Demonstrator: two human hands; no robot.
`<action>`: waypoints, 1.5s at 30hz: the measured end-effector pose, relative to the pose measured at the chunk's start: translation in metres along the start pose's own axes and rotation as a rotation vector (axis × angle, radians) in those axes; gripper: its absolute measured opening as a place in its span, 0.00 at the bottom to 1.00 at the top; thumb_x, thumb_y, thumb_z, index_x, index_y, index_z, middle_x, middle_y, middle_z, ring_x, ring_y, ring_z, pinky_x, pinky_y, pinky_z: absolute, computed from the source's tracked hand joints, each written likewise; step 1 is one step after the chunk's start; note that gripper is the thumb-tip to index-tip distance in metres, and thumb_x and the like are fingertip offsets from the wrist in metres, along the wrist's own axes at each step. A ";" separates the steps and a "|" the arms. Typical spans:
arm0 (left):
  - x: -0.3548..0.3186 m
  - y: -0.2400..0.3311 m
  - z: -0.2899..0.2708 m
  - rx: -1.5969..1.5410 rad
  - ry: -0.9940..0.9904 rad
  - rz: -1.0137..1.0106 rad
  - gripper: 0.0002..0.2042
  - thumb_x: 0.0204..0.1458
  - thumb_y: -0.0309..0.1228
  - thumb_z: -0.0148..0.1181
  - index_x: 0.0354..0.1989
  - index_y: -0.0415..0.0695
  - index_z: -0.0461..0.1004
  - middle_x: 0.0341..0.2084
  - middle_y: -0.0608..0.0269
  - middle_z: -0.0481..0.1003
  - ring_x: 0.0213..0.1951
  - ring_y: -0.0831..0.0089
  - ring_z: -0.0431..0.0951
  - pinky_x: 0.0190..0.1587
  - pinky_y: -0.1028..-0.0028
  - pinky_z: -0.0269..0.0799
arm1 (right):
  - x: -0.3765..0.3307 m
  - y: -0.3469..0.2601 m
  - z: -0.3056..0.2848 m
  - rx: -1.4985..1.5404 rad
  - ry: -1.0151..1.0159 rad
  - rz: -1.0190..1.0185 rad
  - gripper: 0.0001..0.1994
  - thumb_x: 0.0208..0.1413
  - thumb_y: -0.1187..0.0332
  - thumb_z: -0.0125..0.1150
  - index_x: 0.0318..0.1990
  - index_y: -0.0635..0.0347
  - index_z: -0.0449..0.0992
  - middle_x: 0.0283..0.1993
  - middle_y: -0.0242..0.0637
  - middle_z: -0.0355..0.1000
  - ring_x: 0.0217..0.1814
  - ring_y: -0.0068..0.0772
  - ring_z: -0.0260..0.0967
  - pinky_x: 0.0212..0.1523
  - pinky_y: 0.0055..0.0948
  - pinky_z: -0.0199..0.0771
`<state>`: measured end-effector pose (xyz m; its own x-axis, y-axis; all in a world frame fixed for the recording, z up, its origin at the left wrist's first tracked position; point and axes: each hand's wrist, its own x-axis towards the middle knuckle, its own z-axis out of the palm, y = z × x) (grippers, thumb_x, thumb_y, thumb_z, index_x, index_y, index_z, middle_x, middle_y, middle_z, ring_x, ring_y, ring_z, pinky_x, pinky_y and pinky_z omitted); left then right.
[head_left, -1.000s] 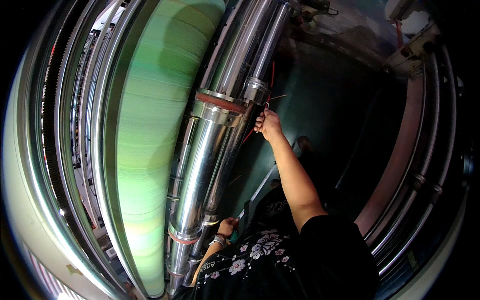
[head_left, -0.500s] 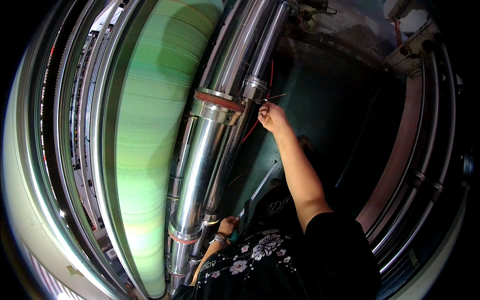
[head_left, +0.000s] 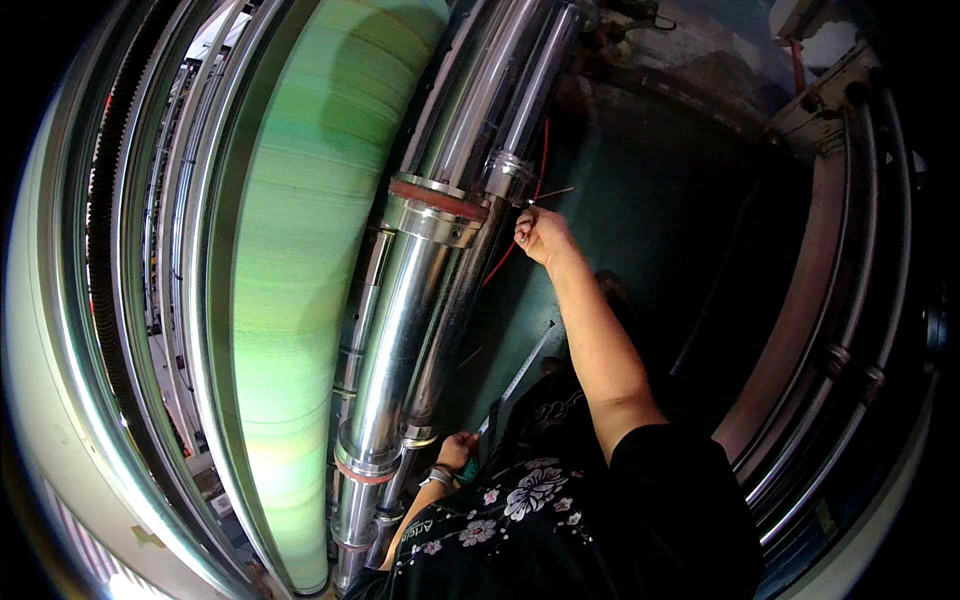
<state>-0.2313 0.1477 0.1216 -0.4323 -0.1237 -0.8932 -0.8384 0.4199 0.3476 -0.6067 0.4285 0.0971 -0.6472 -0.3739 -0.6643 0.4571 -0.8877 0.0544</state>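
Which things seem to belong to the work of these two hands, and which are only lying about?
Seem in use:
right hand, pinching a small bright piece
metal collar close to it
left hand, beside a slim metal roller

Seem just lying about:
red cord
thin stick
pale strip near the left hand, though its use is unclear

Dressed in a black short-sleeved top (head_left: pixel 620 540).
Printed across the front with white-and-pink flowers (head_left: pixel 535 493) and pale lettering (head_left: pixel 420 524); plain over the right sleeve (head_left: pixel 672 475); ringed at the left wrist by a pale band (head_left: pixel 439 476).
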 end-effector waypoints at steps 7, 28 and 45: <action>-0.005 0.002 0.005 -0.011 -0.005 0.035 0.11 0.50 0.35 0.55 0.23 0.39 0.71 0.16 0.66 0.70 0.21 0.76 0.68 0.27 0.74 0.64 | 0.008 -0.003 -0.006 -0.024 -0.032 -0.062 0.12 0.58 0.70 0.31 0.26 0.60 0.62 0.17 0.35 0.61 0.17 0.30 0.60 0.20 0.31 0.65; 0.017 -0.024 0.030 0.026 0.094 0.118 0.13 0.49 0.38 0.54 0.23 0.39 0.73 0.17 0.62 0.72 0.23 0.72 0.71 0.29 0.73 0.65 | 0.033 -0.059 0.026 -1.119 0.047 0.245 0.04 0.49 0.75 0.39 0.26 0.59 0.62 0.12 0.34 0.58 0.10 0.25 0.56 0.14 0.33 0.65; -0.001 -0.032 0.045 -0.130 0.224 0.094 0.14 0.48 0.39 0.57 0.21 0.39 0.73 0.17 0.61 0.73 0.23 0.73 0.70 0.30 0.71 0.66 | 0.045 -0.017 0.036 -2.720 0.036 -0.059 0.14 0.48 0.70 0.45 0.41 0.63 0.72 0.48 0.47 0.67 0.48 0.44 0.66 0.46 0.37 0.68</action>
<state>-0.1890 0.1749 0.0980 -0.5611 -0.2914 -0.7747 -0.8201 0.3222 0.4728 -0.6658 0.4172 0.0928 -0.6838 -0.3531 -0.6386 -0.1571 0.9258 -0.3437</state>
